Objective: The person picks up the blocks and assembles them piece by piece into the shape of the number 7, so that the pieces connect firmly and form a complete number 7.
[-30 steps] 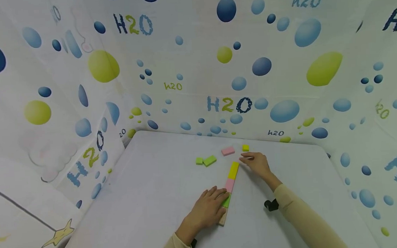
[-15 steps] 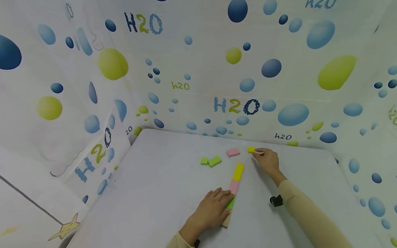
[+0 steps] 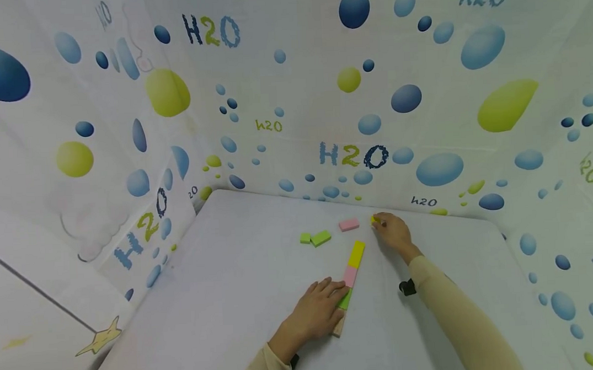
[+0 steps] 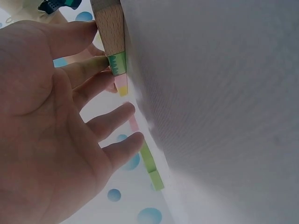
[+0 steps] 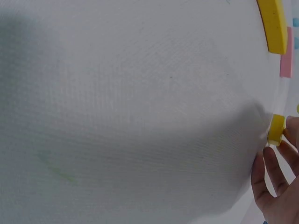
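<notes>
In the head view a straight row runs away from me: a bare wooden block [image 3: 338, 328], a green block [image 3: 345, 299], a pink block [image 3: 350, 276] and a long yellow block [image 3: 356, 254]. My left hand [image 3: 313, 312] rests along the near part of this row, its fingers extended over the green block; the left wrist view shows the thumb at the wooden block's edge. Farther off, my right hand [image 3: 394, 233] pinches a small yellow block [image 5: 276, 129] between thumb and fingers, low over the table. The hand hides part of that block in the head view.
Left of the right hand lies a loose pink block [image 3: 349, 224]. Beyond the row, a green oblong block [image 3: 321, 238] and a small green cube [image 3: 305, 238] lie corner to corner. The white table [image 3: 221, 276] meets a printed curtain [image 3: 299, 124] at its back edge.
My right hand has moved from beside the row's far end out to the small yellow block and taken hold of it. The left hand stays on the row. The head view has shifted slightly.
</notes>
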{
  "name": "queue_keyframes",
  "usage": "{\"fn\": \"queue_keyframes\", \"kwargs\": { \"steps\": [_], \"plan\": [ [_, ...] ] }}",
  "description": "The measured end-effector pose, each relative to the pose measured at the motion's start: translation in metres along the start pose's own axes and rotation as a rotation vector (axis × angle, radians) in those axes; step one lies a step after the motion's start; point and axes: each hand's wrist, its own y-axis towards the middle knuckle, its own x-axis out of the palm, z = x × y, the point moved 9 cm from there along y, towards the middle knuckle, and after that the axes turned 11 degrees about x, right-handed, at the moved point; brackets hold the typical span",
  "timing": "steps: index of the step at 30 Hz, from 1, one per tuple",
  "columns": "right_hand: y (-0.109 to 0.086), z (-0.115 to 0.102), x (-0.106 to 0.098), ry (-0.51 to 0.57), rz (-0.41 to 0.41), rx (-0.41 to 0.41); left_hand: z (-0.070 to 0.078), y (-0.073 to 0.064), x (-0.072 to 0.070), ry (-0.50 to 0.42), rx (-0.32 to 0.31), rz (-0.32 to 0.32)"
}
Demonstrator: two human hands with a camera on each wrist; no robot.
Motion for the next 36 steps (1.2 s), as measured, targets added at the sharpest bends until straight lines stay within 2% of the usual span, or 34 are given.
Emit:
{"fn": "queue_keyframes", "kwargs": {
  "steps": [10,22,36],
  "plan": [
    [-0.005,-0.007,-0.001,-0.058,0.071,-0.101,0.0,0.0,-0.002,0.014,0.002,-0.001],
    [-0.008,-0.005,-0.004,-0.042,0.062,-0.072,0.001,0.0,-0.001,0.001,-0.002,-0.007],
    [-0.017,-0.01,-0.003,-0.061,0.059,-0.127,-0.001,-0.004,0.0,0.017,0.005,0.014]
  ]
}}
